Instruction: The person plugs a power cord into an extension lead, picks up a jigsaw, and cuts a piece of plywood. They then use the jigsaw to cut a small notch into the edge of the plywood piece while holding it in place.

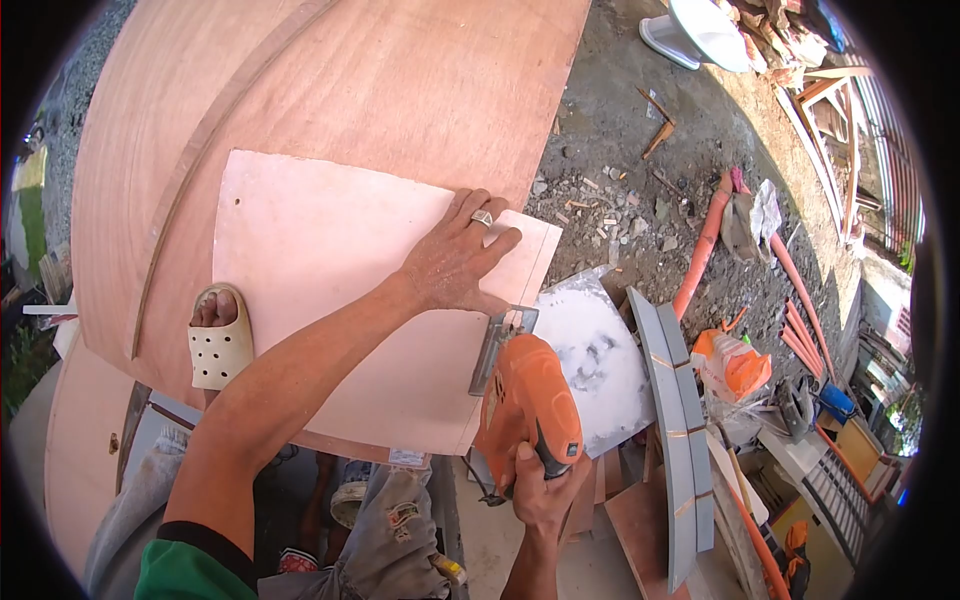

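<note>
Right hand (545,488) wrapped tight around the handle of the orange jigsaw (527,400), whose base plate sits at the right edge of the pale board (330,290). Left hand (455,262) spread flat, fingers splayed, pressing the board down. A sandalled foot (220,340) rests on the board's left side. Gravel ground (640,170) beyond.

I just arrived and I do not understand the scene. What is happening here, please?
A person is working on a thin plywood panel that lies on a larger plywood sheet. The left hand lies flat on the panel near its right edge. The right hand grips an orange jigsaw, whose metal base sits at that edge. A foot in a cream sandal also rests on the panel. Rubble and orange pipes lie on the ground nearby.
</note>
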{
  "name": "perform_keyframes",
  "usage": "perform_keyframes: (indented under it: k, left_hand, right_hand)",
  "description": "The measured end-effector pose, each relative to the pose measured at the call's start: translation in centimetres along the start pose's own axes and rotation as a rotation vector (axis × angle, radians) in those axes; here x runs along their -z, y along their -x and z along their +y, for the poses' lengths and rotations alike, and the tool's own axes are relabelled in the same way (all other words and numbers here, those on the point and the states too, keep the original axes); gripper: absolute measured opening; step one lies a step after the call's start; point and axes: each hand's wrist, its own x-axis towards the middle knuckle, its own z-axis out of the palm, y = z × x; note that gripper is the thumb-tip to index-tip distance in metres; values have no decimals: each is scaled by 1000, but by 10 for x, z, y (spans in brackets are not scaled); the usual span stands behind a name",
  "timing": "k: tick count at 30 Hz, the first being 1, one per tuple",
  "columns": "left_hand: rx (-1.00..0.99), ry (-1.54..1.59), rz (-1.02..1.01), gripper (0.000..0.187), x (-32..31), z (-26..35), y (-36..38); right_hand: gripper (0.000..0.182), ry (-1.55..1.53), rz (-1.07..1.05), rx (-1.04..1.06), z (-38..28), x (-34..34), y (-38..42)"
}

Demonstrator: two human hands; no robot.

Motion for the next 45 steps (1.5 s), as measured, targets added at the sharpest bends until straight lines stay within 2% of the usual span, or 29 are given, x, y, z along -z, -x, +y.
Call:
perform_keyframes:
  k: [1,3,6,12,28,37,43,45]
  left_hand:
    - [0,-1,-2,93,0,0,0]
    - [0,-2,-4,92,0,0,-1]
    - [3,9,6,90,0,1,-1]
    - [4,-11,-8,88,0,1,-1]
    - [12,-12,2,84,-3,0,0]
    - [10,-15,22,81,-5,-2,1]
    - [5,-31,24,78,-6,-2,0]
    - [2,-29,27,77,-5,-2,0]
  right_hand:
    - [26,0,0,0,4,1,0]
    - [32,53,-47,133,13,4,-2]
    - [25,-12,35,20,4,-1,1]
    - [25,-20,-1,-27,-1,1,0]
    - [27,-27,65,20,4,-1,-1]
    - [28,-53,10,-24,-6,-2,-3]
    - [27,-52,41,37,6,0,-2]
    - [27,-22,-19,34,7,4,-4]
